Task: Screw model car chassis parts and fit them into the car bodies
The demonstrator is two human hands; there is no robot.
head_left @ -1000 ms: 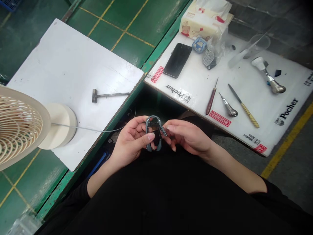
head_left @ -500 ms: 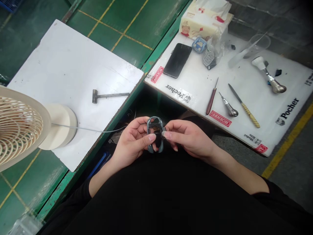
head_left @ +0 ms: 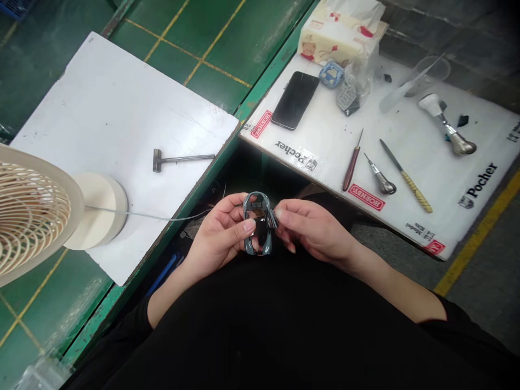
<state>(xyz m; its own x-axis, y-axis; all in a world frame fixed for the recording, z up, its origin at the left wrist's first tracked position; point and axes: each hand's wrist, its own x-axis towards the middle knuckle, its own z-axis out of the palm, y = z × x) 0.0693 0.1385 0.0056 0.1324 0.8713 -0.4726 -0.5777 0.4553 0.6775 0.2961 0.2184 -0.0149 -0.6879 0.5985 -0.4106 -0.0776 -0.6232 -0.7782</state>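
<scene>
My left hand [head_left: 223, 230] grips a small glossy grey-blue model car body [head_left: 266, 248], thumb across its left side. The shell has openings at both ends and a dark middle, and it is held in front of my black top. At its right side, the thumb and fingers of my right hand [head_left: 309, 222] pinch a small dark grey piece [head_left: 272, 219], which looks like a car door. It sticks out at an angle from the shell; whether it is joined to it I cannot tell. My fingers hide part of both.
On the right board lie a red-handled awl [head_left: 351, 167], a short metal-knobbed tool [head_left: 381, 176], a file [head_left: 406, 176], a phone [head_left: 295, 101] and a tissue box [head_left: 339, 38]. The left board holds a hammer [head_left: 179, 159] and a fan [head_left: 36, 211] with its cable [head_left: 166, 218].
The small grey piece in my right hand now angles outward from the shell's right side. My right fingertips have shifted slightly right and the shell has turned a little.
</scene>
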